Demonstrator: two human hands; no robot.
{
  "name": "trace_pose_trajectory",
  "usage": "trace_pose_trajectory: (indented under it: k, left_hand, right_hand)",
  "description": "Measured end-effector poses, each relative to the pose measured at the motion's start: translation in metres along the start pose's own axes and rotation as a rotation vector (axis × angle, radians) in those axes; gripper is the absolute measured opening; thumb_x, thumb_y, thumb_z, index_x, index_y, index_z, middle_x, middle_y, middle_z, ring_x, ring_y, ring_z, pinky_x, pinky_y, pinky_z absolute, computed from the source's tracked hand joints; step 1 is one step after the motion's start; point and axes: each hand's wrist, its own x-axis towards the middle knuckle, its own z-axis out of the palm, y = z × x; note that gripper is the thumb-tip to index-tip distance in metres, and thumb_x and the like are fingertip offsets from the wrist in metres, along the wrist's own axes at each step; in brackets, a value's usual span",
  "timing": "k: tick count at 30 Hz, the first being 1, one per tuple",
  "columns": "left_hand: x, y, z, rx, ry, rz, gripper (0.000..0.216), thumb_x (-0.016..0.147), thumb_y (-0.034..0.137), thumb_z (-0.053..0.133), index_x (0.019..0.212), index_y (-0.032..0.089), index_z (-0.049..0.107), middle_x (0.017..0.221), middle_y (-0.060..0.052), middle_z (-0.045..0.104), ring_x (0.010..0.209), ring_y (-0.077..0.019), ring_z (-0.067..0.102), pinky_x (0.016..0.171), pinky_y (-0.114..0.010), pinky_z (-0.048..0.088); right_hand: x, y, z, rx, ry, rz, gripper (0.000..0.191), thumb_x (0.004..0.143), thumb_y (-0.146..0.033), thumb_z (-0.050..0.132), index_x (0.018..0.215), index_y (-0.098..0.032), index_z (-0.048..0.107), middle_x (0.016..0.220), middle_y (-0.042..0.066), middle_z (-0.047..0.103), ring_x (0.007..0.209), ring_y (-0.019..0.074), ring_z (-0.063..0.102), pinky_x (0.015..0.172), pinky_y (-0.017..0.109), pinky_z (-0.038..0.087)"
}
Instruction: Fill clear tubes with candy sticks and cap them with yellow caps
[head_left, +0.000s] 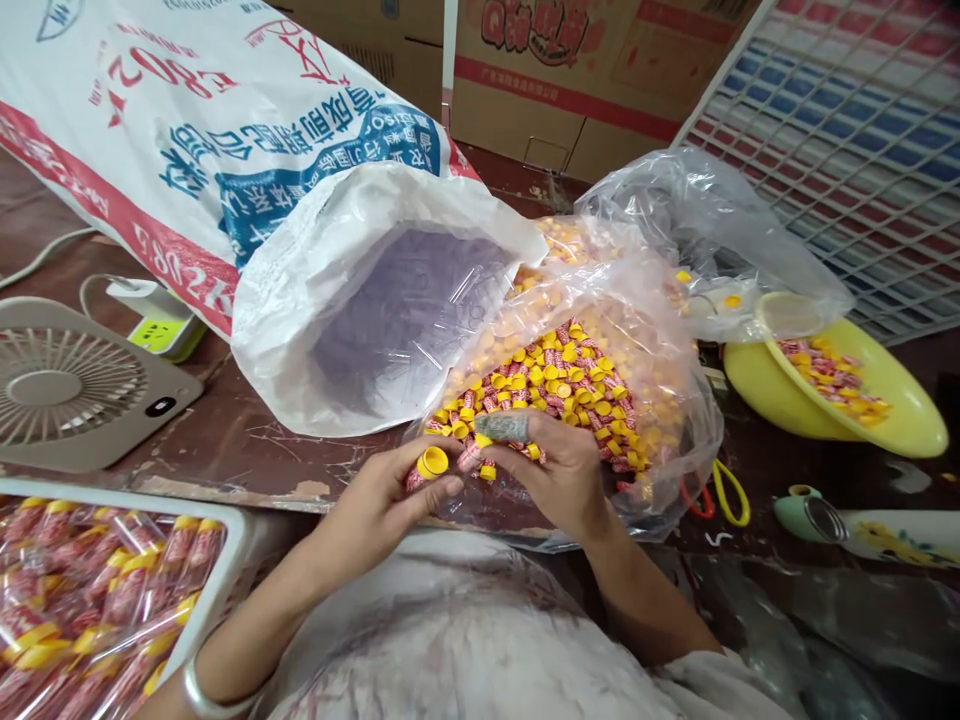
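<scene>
My left hand [397, 490] is closed round a small red-patterned tube with a yellow rim [433, 462], its open round end facing up. Close beside it, my right hand [559, 465] has its thumb and fingers pinched on a small candy piece with a yellow cap [484, 440]; the fingers partly hide it. A grey-green wrap [502, 427] covers one right fingertip. Just beyond both hands, a clear plastic bag [675, 400] lies open, with a heap of yellow-capped red pieces [559, 375] spilling towards me. A white sack [300, 370] with a clear inner lining gapes at the left.
At lower left, a white tub [240, 560] holds many filled clear tubes [127, 590]. A fan [75, 385] and a power strip [165, 325] sit beyond it. To the right are a yellow bowl [757, 395], a green cup [806, 515] and a wire rack [847, 180]. Cartons [525, 110] stand behind.
</scene>
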Motion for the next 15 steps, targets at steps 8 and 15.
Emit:
trace_pose_trajectory:
  k: [8, 15]
  left_hand:
    - [0.005, -0.001, 0.026, -0.779, -0.053, -0.218, 0.032, 0.085, 0.044, 0.072, 0.098, 0.016, 0.060, 0.087, -0.004, 0.070, 0.077, -0.0189, 0.068, 0.076, -0.032, 0.056]
    - [0.019, -0.005, 0.009, -0.473, -0.114, -0.155, 0.026, 0.083, 0.039, 0.069, 0.089, 0.015, 0.061, 0.077, -0.002, 0.066, 0.070, -0.0160, 0.061, 0.066, -0.026, 0.048]
  right_hand:
    - [-0.014, -0.001, 0.024, -0.230, -0.121, -0.187, 0.060, 0.080, -0.040, 0.083, 0.126, -0.017, 0.053, 0.123, 0.017, 0.065, 0.127, 0.0334, 0.056, 0.108, 0.052, 0.049]
    - [-0.017, 0.007, 0.013, -0.297, -0.272, -0.170, 0.071, 0.084, -0.054, 0.076, 0.135, -0.016, 0.046, 0.136, 0.019, 0.056, 0.135, 0.0354, 0.048, 0.114, 0.056, 0.040]
